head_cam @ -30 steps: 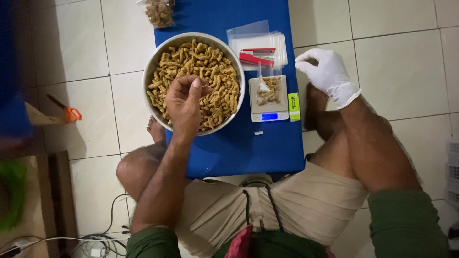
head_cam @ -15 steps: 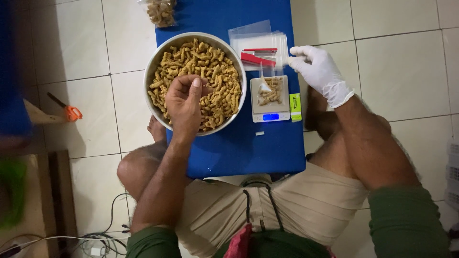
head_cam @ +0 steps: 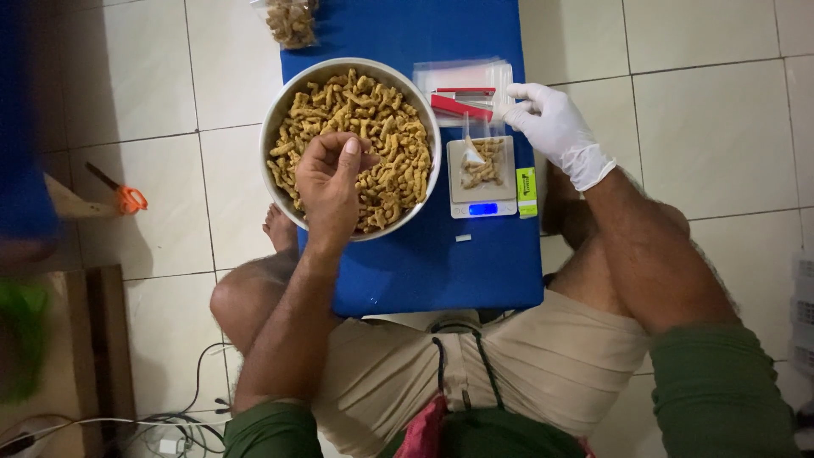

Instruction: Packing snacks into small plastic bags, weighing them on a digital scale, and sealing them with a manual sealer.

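- The metal bowl (head_cam: 280,119) of yellow-brown twisted snack pieces (head_cam: 386,144) sits on a blue tabletop (head_cam: 424,263); the bare left hand (head_cam: 329,182) is over the bowl's middle, directly above the heap.
- The left fingers (head_cam: 349,148) are curled in, thumb and fingertips pinched together over the snacks; whether a piece is between them cannot be told.
- Just right of the bowl stands a small digital kitchen scale (head_cam: 483,199) with a lit blue display, carrying a clear bag (head_cam: 483,161) partly filled with the same snack pieces.
- The white-gloved right hand (head_cam: 555,127) is just above and to the right of the scale, its fingers (head_cam: 519,108) closed in a pinch on the top edge of the clear bag.
- Beside the glove lie a stack of empty clear bags (head_cam: 462,76) with a red-handled tool (head_cam: 458,106) on top.
- Compared with a second ago, the gloved hand has moved from well right of the scale in to the bag's edge; the left hand has stayed over the bowl in the same curled pose.
- Orange-handled scissors (head_cam: 127,199) lie on the tiled floor (head_cam: 704,127) to the left, well apart from the table.
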